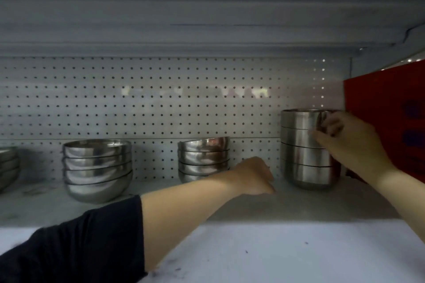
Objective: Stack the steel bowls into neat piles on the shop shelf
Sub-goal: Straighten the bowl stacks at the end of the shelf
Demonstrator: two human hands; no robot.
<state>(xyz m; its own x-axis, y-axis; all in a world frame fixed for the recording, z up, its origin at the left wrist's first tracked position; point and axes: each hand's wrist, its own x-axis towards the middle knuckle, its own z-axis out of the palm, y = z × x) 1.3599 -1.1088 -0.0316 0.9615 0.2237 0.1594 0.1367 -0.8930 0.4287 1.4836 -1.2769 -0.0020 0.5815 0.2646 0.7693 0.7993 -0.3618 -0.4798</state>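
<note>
Right hand (345,135) grips tall pile (303,149); left hand (253,174) curled, empty; four piles.

Perforated back panel (161,103) behind; red board (386,122) far right.

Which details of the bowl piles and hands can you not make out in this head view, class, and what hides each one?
- Far-left pile: cut off by the frame's left edge.
- Middle pile: its base is hidden behind the left hand.
- Left hand's fingertips: curled out of sight.
- Tall right pile: its right side is covered by the right hand.
- Red item: blurred, cut off at right.
</note>
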